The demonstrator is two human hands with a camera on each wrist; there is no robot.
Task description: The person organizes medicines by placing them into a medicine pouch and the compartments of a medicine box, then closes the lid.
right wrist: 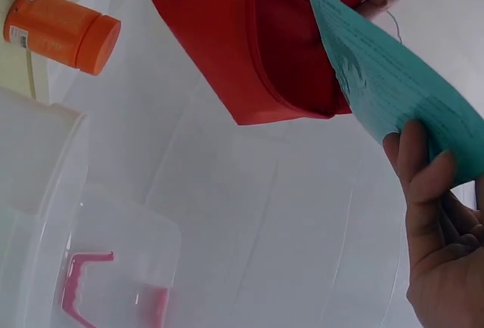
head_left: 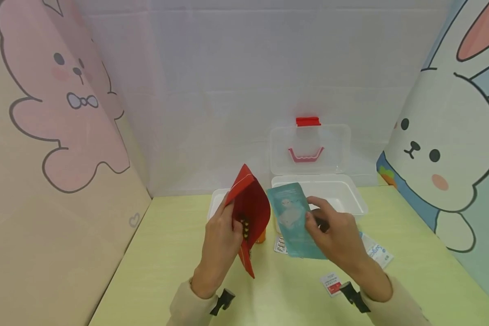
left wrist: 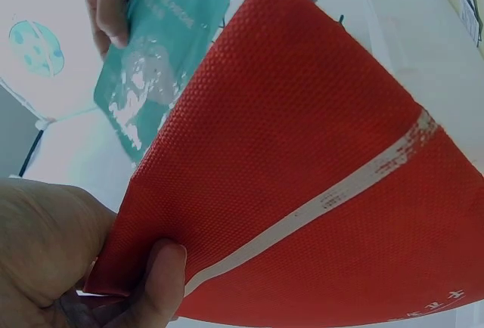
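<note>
Pale green table [head_left: 167,253], cartoon bunny walls all round.
Left hand [head_left: 220,246] pinches the red pouch [head_left: 250,213] upright; right hand [head_left: 336,237] grips the teal packet [head_left: 291,217] at its 3 o'clock, open clear box [head_left: 342,192] behind. Only the right wrist view shows the orange bottle [right wrist: 64,32] properly; the table packets' print is unreadable.

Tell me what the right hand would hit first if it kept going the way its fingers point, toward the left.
Probably the red pouch in the left hand: the right hand aims its teal packet at it, though the depth between them is unclear.
</note>
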